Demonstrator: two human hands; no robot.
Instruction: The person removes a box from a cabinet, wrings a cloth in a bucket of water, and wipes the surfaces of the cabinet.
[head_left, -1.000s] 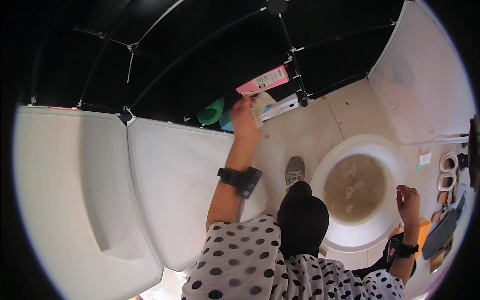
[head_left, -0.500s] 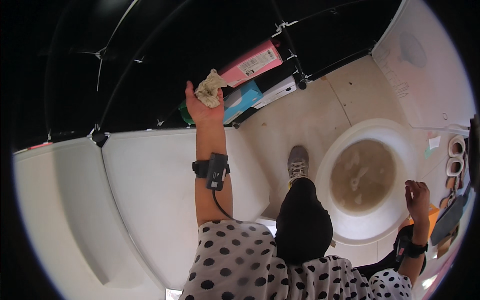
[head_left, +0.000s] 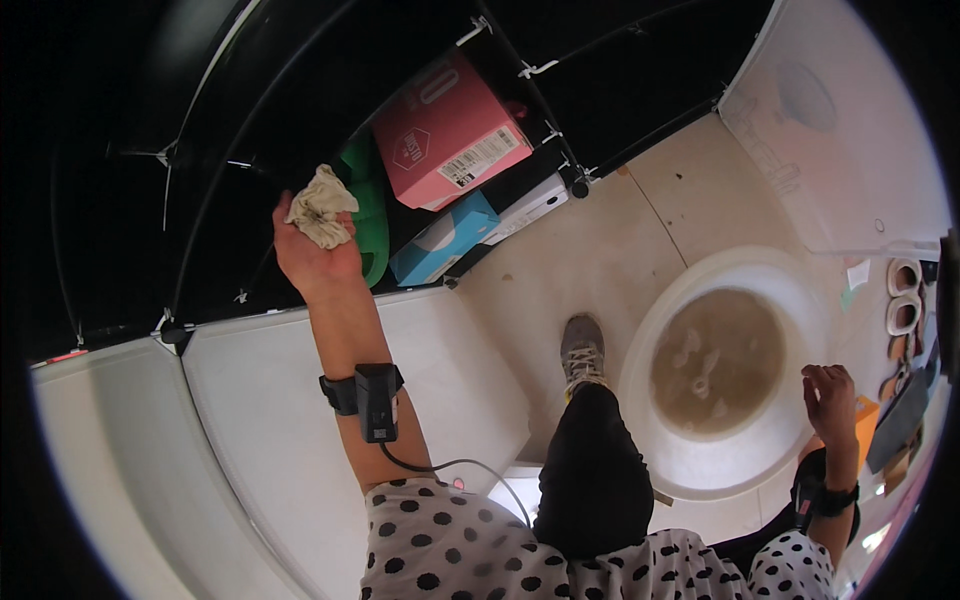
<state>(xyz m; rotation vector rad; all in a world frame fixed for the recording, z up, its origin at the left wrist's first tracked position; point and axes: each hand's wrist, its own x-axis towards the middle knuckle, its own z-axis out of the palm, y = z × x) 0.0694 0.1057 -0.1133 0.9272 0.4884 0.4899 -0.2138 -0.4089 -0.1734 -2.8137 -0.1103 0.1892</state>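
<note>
A crumpled off-white cloth (head_left: pixel 322 206), stained grey in places, rests in my left hand (head_left: pixel 322 262), with the palm turned up and fingers partly hidden behind it. This hand is inside a black shelf compartment, beside a green plastic item (head_left: pixel 371 222) and left of a pink box (head_left: pixel 450 130). Lower right, my right hand (head_left: pixel 832 402) hovers by the rim of a white basin (head_left: pixel 640 400) of cloudy brownish water. Its fingers are loosely bent, a little apart, and nothing shows in them.
A blue box (head_left: pixel 446 238) and a white box (head_left: pixel 528 208) sit at the shelf's floor edge. White door panels (head_left: pixel 350 370) stand below the shelf on the left. Shoes (head_left: pixel 904 296) and an orange box (head_left: pixel 866 416) are at the far right. My shoe (head_left: pixel 582 350) is on the tiled floor.
My left hand has moved left and slightly down with the cloth, away from the pink box. More of the pink box and the green item shows. My right hand stays almost where it was.
</note>
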